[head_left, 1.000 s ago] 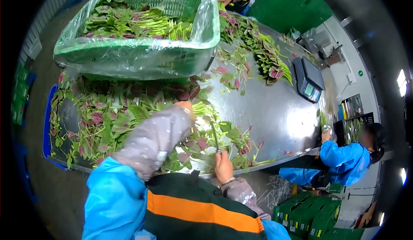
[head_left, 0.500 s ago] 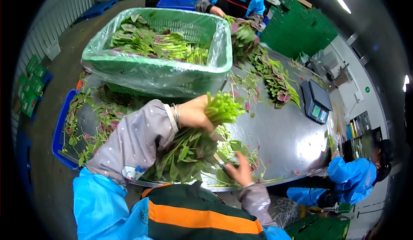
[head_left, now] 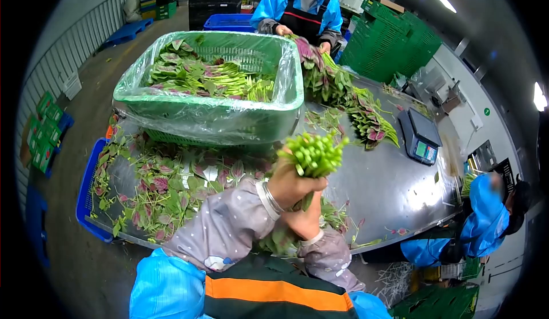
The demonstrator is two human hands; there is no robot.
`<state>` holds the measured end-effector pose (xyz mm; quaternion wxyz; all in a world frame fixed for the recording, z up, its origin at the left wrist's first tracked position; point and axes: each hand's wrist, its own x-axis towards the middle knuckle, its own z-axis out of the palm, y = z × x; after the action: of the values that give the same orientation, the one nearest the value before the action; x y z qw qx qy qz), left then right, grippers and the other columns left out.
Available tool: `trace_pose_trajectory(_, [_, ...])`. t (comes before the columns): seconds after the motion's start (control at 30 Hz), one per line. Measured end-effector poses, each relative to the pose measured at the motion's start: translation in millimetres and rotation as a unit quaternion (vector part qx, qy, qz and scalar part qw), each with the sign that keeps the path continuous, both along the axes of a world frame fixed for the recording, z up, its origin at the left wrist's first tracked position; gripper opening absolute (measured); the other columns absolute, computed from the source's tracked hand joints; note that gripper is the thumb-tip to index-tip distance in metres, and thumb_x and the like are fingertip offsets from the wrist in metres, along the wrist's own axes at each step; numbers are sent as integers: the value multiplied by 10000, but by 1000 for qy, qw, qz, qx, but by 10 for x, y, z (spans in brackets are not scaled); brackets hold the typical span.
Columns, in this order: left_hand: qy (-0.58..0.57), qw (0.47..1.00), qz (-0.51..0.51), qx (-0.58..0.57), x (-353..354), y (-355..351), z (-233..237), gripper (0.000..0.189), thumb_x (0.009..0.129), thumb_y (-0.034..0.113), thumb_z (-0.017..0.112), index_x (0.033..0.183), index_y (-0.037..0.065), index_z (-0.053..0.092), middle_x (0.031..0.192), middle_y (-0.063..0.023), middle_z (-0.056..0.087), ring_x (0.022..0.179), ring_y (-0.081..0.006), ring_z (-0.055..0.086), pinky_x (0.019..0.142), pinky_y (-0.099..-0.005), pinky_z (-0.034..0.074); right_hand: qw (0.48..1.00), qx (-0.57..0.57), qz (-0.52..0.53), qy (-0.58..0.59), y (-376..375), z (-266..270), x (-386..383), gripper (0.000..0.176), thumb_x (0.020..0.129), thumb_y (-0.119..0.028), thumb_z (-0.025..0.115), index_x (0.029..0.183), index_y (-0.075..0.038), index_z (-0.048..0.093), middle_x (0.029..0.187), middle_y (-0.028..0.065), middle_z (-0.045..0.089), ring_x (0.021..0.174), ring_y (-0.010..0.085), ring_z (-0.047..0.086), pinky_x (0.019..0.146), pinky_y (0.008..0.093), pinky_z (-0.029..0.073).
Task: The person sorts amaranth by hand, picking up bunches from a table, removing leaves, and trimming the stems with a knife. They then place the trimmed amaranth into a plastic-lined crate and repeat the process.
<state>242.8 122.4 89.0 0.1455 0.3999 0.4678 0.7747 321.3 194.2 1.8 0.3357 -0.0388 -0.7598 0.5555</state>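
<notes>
My left hand (head_left: 290, 186) is wrapped round a bunch of leafy stems (head_left: 313, 154), whose pale green cut ends point up. Just below it, my right hand (head_left: 306, 219) presses against the same bunch, its fingers partly hidden behind the left hand and the stems. Whether the right hand holds a tool cannot be made out. The bunch's leaves (head_left: 278, 240) hang down in front of my apron. Loose green and purple leaves (head_left: 163, 196) lie scattered on the metal table (head_left: 380, 196) to the left.
A green crate (head_left: 211, 116) lined with clear plastic holds bunches. Behind the table a person (head_left: 303, 10) handles leafy stems. More bunches (head_left: 369, 119) lie by a scale (head_left: 422, 136). Another person (head_left: 483, 222) is at the right. A blue crate (head_left: 86, 196) stands at the left edge.
My left hand has moved right and down with the bunch, turning its cut ends upright. My right hand has come up to the bunch. The blade seen by it earlier no longer shows.
</notes>
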Motion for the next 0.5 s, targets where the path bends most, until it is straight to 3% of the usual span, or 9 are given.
trace_pose_trajectory(0.03, [-74, 997, -10, -32, 65, 20, -37, 469, 557, 28, 707, 987, 1, 523, 938, -59, 581, 876, -143, 548, 798, -277, 430, 1000, 1, -15, 1, -16, -72, -21, 779, 569, -100, 754, 1220, 0, 338, 1140, 163, 470, 1047, 253, 501, 858, 332, 410])
trace_pose_trajectory(0.07, [63, 997, 14, -34, -2, 34, -63, 528, 559, 51, 729, 1028, -5, 494, 952, -64, 571, 898, -148, 536, 806, -280, 425, 999, 29, -42, 1, -10, -90, -39, 735, 567, -84, 746, 1194, 1, 372, 1115, 156, 487, 1029, 256, 512, 844, 331, 417])
trace_pose_trajectory(0.13, [23, 998, 9, 53, -21, -21, -11, 447, 649, 56, 709, 1050, 26, 512, 973, -40, 555, 910, -150, 518, 791, -294, 421, 997, 34, -63, 14, 32, -48, -75, 625, 572, -89, 727, 1134, -40, 457, 967, 137, 569, 931, 265, 575, 789, 334, 448])
trace_pose_trajectory(0.17, [-117, 991, -65, 14, -95, -113, -25, 529, 638, 28, 694, 1113, 37, 461, 997, -42, 537, 893, -152, 519, 802, -297, 423, 993, 79, -70, -53, 42, 78, 25, 599, 576, -108, 718, 1118, -62, 469, 903, 133, 584, 875, 282, 587, 751, 349, 459])
trace_pose_trajectory(0.2, [-76, 993, -40, 86, -236, -206, 110, 541, 635, 2, 676, 1124, 34, 447, 981, -43, 534, 854, -152, 529, 789, -288, 433, 983, 122, -77, -117, 85, 221, 138, 573, 579, -128, 710, 1102, -84, 481, 840, 129, 599, 820, 300, 600, 714, 364, 471])
trace_pose_trajectory(0.27, [-145, 988, 15, 59, -441, -441, -1, 452, 679, -36, 617, 1101, 9, 463, 917, -76, 548, 815, -169, 551, 717, -263, 461, 926, 299, -87, -214, 347, -107, 268, 395, 601, -153, 654, 964, -85, 517, 741, 136, 601, 677, 344, 577, 597, 425, 453])
trace_pose_trajectory(0.33, [-225, 974, -16, 9, -595, -665, -275, 389, 727, -21, 589, 1094, 1, 464, 882, -93, 553, 731, -178, 553, 673, -276, 456, 799, 464, -1, -383, 790, -707, 425, 315, 592, -115, 621, 879, -58, 504, 686, 148, 584, 650, 344, 569, 608, 433, 447])
trace_pose_trajectory(0.4, [-208, 970, 32, -118, -616, -881, -529, 397, 734, 64, 627, 1095, -13, 479, 929, -99, 563, 748, -174, 586, 725, -286, 448, 787, 501, -5, -360, 871, -679, 562, 282, 569, -87, 608, 818, -46, 482, 638, 145, 562, 629, 340, 560, 602, 443, 435])
trace_pose_trajectory(0.5, [-265, 941, 51, -202, -617, -1006, -970, 435, 790, 90, 590, 1194, 56, 434, 1100, -69, 495, 940, -162, 524, 784, -285, 427, 844, 457, -72, -272, 813, -356, 628, 353, 510, -45, 610, 839, -48, 482, 648, 130, 533, 635, 332, 550, 556, 436, 420])
